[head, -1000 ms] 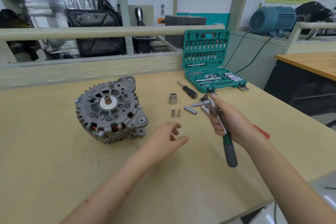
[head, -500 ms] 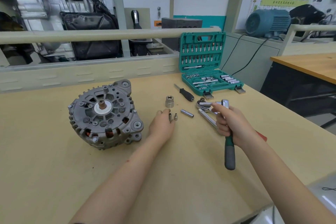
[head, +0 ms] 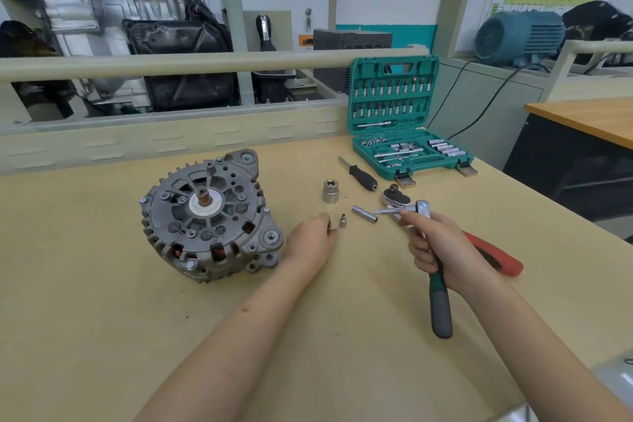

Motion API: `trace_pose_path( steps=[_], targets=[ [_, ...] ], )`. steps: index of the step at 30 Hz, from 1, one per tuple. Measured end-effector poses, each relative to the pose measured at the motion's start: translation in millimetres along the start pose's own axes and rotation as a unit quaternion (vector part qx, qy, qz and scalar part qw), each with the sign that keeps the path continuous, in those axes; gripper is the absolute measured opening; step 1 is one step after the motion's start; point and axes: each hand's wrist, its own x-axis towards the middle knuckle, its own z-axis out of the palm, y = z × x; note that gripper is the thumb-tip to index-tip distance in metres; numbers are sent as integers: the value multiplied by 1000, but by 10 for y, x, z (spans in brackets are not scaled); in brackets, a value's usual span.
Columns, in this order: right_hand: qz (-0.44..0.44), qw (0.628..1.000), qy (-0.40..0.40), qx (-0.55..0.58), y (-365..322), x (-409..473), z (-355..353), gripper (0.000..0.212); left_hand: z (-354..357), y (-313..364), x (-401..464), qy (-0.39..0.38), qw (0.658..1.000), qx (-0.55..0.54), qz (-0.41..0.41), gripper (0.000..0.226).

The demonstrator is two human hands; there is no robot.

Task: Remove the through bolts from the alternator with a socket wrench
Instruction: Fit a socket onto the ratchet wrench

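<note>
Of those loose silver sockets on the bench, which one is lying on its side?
The long slim socket, between the right hand and the small socket. It lies flat, while the big socket and the small one stand upright.

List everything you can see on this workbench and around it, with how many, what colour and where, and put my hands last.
alternator: one, grey, left of centre on the bench
large socket: one, silver, upright right of the alternator
small sockets: two, silver, one standing free, one at the left fingertips
long socket: one, silver, lying beside the small ones
screwdriver handle: one, black, near the case
socket set case: one, green, open, at the back of the bench
socket wrench: one, silver head, green and grey grip, in the right hand
second ratchet: one, silver, lying behind the wrench head
red-handled tool: one, mostly hidden behind the right hand
electric motor: one, blue, background right
left hand: pinches a small socket
right hand: grips the socket wrench
</note>
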Motion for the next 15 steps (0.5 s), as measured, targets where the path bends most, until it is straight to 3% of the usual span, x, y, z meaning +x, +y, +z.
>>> trace_pose_path(
  steps=[7, 15],
  targets=[
    [2, 1000, -12, -7, 35, -14, 85, 17, -8, -73, -29, -10, 997, -73, -34, 16],
    [0, 1000, -16, -8, 31, -41, 104, 17, 26, -91, -113, 33, 992, -115, -27, 22]
  ],
)
